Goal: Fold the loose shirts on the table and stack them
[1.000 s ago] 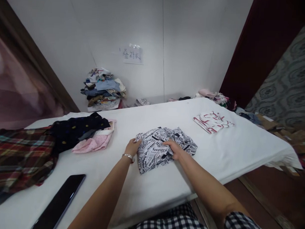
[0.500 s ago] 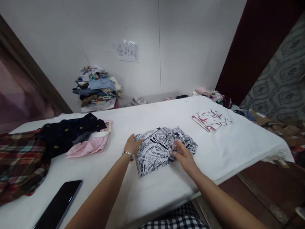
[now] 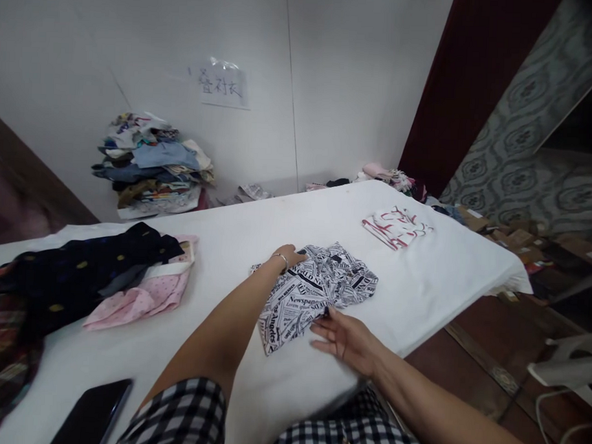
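Newsprint-pattern shirt point(image 3: 317, 291) folded into a compact bundle on white table point(image 3: 444, 279), lying between both hands. Left hand point(image 3: 289, 255) flat on far-left edge of bundle, fingers stretched out, pressing, not gripping; bracelet at wrist. Right hand point(image 3: 343, 334) open, palm down, fingertips touching near edge of bundle, grasping nothing. Folding looks mostly done (judging by shape): only smoothing or squaring left, bottom corner sticking out a bit. Readable print on fabric: "Newspaper", "WORLD", partly "SIFIEDS", "Angeles". Red-and-white folded garment point(image 3: 397, 227) already laid well beyond right hand, so approx. one done. Unfolded dark dotted and pink clothes point(image 3: 104, 273) far to left of left hand. Paper sign point(image 3: 222, 85) on wall w/ handwritten Chinese characters, approx. 叠衬衣. Clothes pile point(image 3: 152, 165) under sign.
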`<state>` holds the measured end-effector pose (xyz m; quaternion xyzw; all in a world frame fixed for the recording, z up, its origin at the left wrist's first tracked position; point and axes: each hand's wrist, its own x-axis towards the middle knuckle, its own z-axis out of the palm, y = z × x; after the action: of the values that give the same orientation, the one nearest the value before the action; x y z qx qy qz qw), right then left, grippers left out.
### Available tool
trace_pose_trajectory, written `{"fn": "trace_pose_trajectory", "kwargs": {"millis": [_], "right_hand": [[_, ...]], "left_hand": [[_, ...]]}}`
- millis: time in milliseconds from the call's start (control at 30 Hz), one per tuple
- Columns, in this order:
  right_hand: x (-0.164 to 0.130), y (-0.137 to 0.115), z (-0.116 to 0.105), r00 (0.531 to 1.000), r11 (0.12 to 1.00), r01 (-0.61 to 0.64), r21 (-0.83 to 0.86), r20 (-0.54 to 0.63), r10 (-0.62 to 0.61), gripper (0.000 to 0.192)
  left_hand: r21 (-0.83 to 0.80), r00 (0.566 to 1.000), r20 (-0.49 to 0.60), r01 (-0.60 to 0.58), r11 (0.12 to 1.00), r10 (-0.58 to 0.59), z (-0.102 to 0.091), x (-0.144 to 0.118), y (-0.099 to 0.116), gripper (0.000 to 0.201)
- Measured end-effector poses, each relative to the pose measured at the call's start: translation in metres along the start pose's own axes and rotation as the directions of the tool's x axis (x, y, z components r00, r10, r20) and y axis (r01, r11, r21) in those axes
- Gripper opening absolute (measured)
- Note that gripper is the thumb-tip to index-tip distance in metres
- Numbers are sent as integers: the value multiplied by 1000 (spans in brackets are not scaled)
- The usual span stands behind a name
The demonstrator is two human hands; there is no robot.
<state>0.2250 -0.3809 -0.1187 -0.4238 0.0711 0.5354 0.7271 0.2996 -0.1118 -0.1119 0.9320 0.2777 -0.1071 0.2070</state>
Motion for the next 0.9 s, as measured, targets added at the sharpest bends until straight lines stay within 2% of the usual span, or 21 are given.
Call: {"fn": "trace_pose_trajectory", "kwargs": {"millis": [100,200,367,467,500,567,633,667,700,733,800,833,900], "right_hand": [[16,2,12,1000,999,-27,19,-4,27,35],[31,4,18,996,1000,10,23,-89,-8,30],[36,5,18,962,967,241,-84,-113,-249,26],[31,-14,24,919,901,372,-225,-47,-391,24],[30,-27,28,900,870,418,-262,-12,-436,26],[29,-58,41,840,784,522,-335,41,-542,32],[28,-94,57,743,651,634,-417,95,-662,35],[27,-110,64,690,577,682,-449,134,-711,36],[25,-124,69,640,505,721,-475,175,-748,37],[23,-134,72,602,443,745,-498,217,-768,37],[19,-141,68,568,352,760,-547,294,-769,35],[18,-138,61,567,317,756,-572,331,-754,33],[16,-120,38,599,280,734,-619,395,-697,29]], "left_hand": [[-17,999,41,11,1000,-10,1,12,5,56],[-67,997,69,36,997,-31,-2,13,7,51],[-283,996,85,-10,959,35,-18,-6,-6,49],[-436,993,46,-75,897,105,-41,-19,-20,56],[-513,991,6,-112,851,134,-52,-24,-24,59],[-695,972,-125,-229,682,199,-78,-34,-29,64],[-802,926,-290,-374,465,243,-105,-49,-32,64],[-807,896,-364,-440,393,256,-117,-59,-34,63],[-783,866,-423,-497,373,264,-126,-70,-36,60],[-744,841,-473,-542,392,265,-131,-83,-38,57],[-642,809,-536,-577,504,243,-125,-111,-45,50],[-590,803,-547,-570,572,236,-114,-125,-49,46],[-514,823,-520,-516,685,230,-77,-153,-59,36]]}}
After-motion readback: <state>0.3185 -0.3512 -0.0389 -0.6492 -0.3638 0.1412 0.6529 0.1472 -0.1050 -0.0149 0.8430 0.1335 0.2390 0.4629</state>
